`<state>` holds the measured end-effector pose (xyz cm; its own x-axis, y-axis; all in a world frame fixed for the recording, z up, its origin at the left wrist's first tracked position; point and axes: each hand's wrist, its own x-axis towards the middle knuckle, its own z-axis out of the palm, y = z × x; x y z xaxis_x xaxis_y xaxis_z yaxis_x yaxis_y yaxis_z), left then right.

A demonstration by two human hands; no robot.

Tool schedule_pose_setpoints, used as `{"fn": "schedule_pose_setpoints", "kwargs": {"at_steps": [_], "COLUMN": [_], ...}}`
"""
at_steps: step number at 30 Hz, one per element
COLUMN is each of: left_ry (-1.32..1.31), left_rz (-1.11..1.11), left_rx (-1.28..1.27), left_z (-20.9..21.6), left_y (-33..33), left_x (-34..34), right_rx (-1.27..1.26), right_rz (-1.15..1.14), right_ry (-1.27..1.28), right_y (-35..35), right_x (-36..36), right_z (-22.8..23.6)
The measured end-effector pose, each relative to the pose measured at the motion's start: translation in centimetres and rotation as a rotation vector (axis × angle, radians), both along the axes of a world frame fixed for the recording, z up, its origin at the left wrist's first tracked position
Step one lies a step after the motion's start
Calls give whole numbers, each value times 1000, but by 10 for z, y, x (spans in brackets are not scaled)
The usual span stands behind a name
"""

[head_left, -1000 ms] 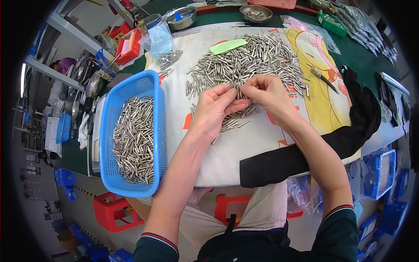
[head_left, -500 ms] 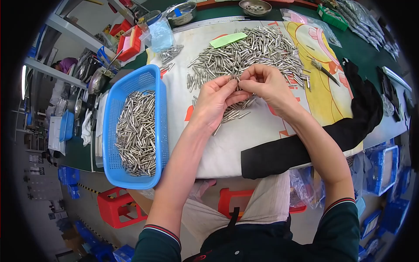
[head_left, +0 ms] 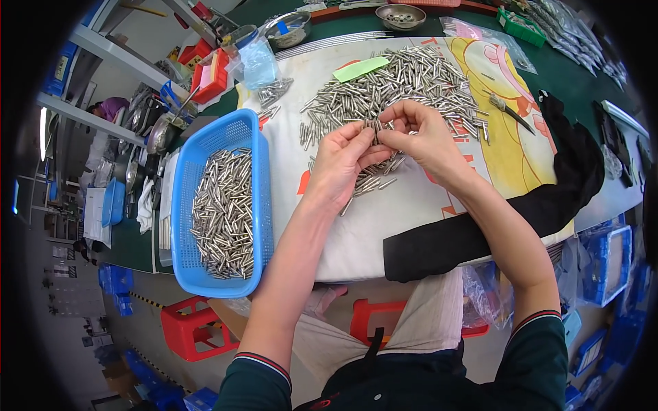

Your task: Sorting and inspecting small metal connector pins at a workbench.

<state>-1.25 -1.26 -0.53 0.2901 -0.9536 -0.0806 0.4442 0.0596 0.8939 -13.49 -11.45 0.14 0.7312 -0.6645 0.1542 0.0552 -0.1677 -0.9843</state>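
Observation:
Both my hands meet over the near edge of a large pile of small metal pins (head_left: pixel 411 75) spread on a printed white cloth (head_left: pixel 356 240). My left hand (head_left: pixel 346 154) pinches a few of these pins (head_left: pixel 374 127) between thumb and fingertips. Against the same pins press the bent fingers of my right hand (head_left: pixel 425 140); how many pins each hand holds I cannot make out. A few loose pins (head_left: pixel 373 185) lie just below my hands. To the left, a blue plastic basket (head_left: pixel 260 205) contains many more pins (head_left: pixel 223 212).
A light green paper slip (head_left: pixel 360 69) lies on the pile. Right of it are a brush (head_left: pixel 510 111) and a long black cloth (head_left: pixel 439 250) under my right forearm. Metal bowls (head_left: pixel 401 16) and a red bin (head_left: pixel 211 77) stand behind. Red stools (head_left: pixel 195 329) are below the table.
The whole view has shifted slightly, so the basket and table sit a little further right and lower. My hands stay together at the pins, with only slight finger movement.

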Motion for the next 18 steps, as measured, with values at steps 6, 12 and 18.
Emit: {"fn": "schedule_pose_setpoints", "kwargs": {"at_steps": [6, 12, 18], "left_ry": [-28, -32, -15], "left_rz": [-5, -16, -39], "left_rx": [16, 8, 16], "left_z": [1, -1, 3], "left_y": [1, 2, 2], "left_x": [-1, -1, -2], "right_rx": [-113, -303, -436], "right_rz": [6, 19, 19], "right_ry": [-41, 19, 75], "right_y": [1, 3, 4], "right_x": [0, 1, 0], "right_z": [-1, 0, -1]}}
